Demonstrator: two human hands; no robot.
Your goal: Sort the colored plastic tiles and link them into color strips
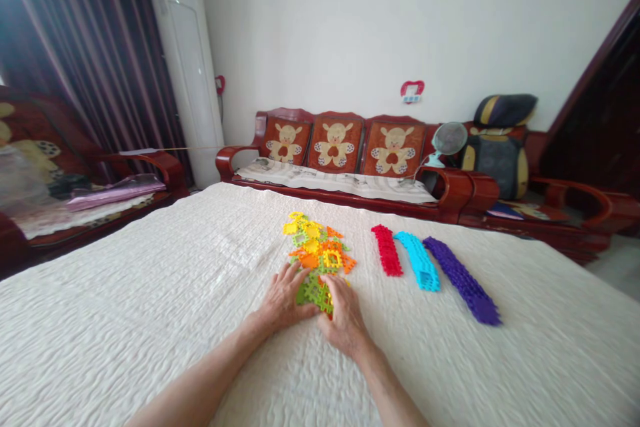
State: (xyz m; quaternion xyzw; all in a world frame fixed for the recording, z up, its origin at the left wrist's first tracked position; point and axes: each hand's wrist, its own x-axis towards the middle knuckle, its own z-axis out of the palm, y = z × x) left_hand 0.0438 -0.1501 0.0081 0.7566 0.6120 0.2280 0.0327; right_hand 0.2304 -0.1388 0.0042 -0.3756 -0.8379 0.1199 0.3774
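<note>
A heap of green, orange and yellow plastic pieces with notched edges lies on the white quilted cover. At its near left edge rests my left hand, fingers apart, touching the green pieces. My right hand lies over the near right side, its fingers spread on green and orange pieces. Neither hand visibly grasps a piece. To the right are three rows of similar pieces: red, light blue and purple.
Beyond the covered surface stands a wooden sofa with bear cushions. A small fan is at its right end. An armchair is at the left, and a massage cushion sits on a chair at the right.
</note>
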